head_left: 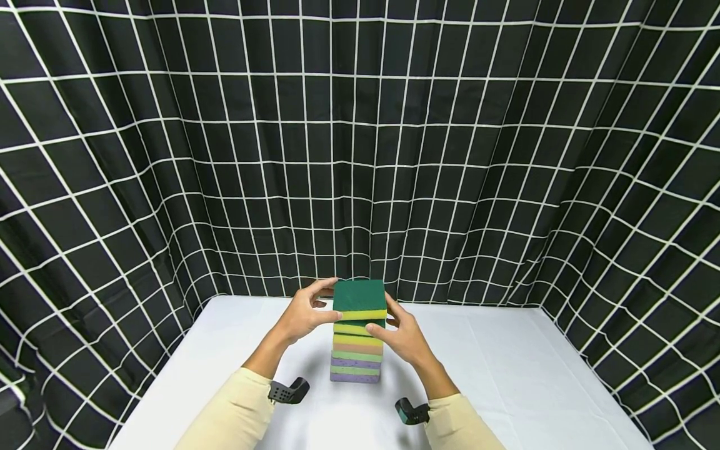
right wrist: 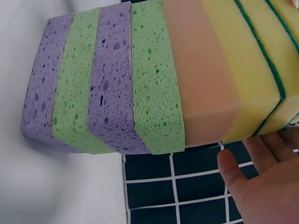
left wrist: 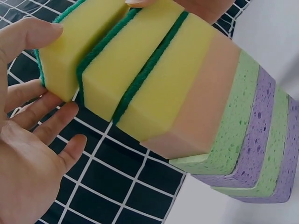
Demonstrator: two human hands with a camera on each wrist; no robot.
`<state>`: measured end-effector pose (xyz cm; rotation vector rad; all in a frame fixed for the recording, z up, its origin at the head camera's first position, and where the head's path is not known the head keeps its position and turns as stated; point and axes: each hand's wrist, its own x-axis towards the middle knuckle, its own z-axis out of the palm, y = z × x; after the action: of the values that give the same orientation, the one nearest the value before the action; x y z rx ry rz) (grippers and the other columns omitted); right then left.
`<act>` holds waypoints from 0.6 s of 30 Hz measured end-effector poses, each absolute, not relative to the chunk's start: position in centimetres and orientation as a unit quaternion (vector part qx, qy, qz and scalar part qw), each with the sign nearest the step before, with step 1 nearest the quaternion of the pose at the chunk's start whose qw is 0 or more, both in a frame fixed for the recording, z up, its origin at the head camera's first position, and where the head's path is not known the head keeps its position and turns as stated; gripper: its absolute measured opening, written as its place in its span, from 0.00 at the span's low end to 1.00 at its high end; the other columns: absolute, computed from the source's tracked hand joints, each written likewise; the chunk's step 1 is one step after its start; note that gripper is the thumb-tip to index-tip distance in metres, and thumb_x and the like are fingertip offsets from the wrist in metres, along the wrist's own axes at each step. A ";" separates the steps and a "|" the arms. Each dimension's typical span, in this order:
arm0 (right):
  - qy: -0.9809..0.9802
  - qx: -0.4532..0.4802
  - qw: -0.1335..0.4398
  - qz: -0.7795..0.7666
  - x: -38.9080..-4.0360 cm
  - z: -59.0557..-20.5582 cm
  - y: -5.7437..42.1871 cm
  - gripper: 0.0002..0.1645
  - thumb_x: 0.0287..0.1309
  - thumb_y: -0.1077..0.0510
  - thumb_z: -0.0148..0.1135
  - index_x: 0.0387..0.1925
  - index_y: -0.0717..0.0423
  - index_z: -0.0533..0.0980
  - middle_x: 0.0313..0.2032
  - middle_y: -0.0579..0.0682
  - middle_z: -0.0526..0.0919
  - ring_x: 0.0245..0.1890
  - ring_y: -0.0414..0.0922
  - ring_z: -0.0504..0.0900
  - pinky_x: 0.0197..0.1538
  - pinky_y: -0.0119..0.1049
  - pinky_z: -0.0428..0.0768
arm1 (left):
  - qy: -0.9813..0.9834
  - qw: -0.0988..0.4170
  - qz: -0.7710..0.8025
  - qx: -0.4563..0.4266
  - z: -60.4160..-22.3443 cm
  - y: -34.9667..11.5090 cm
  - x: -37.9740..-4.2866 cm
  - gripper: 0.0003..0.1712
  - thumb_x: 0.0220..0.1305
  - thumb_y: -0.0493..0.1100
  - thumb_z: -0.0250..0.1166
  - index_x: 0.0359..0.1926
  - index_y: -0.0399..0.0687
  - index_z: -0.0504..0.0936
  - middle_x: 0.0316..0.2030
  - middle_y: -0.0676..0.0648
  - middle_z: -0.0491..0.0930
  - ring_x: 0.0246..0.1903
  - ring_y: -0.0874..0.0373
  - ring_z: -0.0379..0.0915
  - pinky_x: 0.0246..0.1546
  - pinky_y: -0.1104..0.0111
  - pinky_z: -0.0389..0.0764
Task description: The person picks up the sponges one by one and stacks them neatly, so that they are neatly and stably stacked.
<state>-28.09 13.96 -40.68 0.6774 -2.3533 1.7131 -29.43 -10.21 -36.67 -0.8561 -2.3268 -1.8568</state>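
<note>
A tall stack of sponges stands on the white table, with a purple sponge [head_left: 354, 378] at the bottom. Purple and light green sponges alternate below a peach layer [right wrist: 201, 79], and yellow sponges with dark green scouring tops sit above. My left hand [head_left: 300, 317] pinches the top scrub sponge [head_left: 360, 297], thumb on its front and fingers behind. That sponge tilts slightly, with a gap under it in the left wrist view. My right hand [head_left: 404, 337] grips the second scrub sponge [head_left: 347, 328], thumb on its front face and fingers around the right side.
The white tabletop [head_left: 495, 369] extends around the stack. Black curtain [head_left: 360, 156] with a white grid surrounds the table at the back and sides. Dark wrist-worn devices sit on the left wrist [head_left: 289, 391] and right wrist [head_left: 413, 412].
</note>
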 end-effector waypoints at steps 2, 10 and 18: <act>-0.786 0.226 0.076 0.571 -28.1 -40.6 14.0 0.46 0.57 0.60 0.68 0.72 0.61 0.56 0.63 0.60 0.69 0.63 0.55 0.67 0.60 0.57 0.65 | -0.751 0.019 -0.600 -0.276 -36.7 -10.2 -29.5 0.40 0.53 0.28 0.68 0.67 0.28 0.63 0.55 0.34 0.72 0.56 0.41 0.67 0.55 0.47 0.66; -0.788 0.229 0.077 0.566 -28.0 -40.6 14.0 0.47 0.56 0.61 0.69 0.72 0.61 0.56 0.61 0.60 0.71 0.62 0.55 0.68 0.59 0.56 0.67 | -0.746 0.008 -0.604 -0.282 -37.0 -10.1 -29.8 0.40 0.53 0.30 0.68 0.66 0.26 0.63 0.55 0.33 0.71 0.56 0.39 0.67 0.55 0.41 0.64; -0.785 0.235 0.078 0.568 -28.1 -40.6 14.0 0.47 0.55 0.61 0.70 0.72 0.62 0.56 0.61 0.60 0.72 0.61 0.54 0.69 0.59 0.55 0.68 | -0.746 -0.001 -0.601 -0.285 -36.9 -10.3 -29.9 0.40 0.52 0.29 0.67 0.67 0.28 0.63 0.55 0.33 0.71 0.56 0.39 0.67 0.55 0.42 0.65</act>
<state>-28.12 14.03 -40.64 0.7022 -2.3507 1.6996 -29.87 -10.27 -36.94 -0.8971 -2.3454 -1.8902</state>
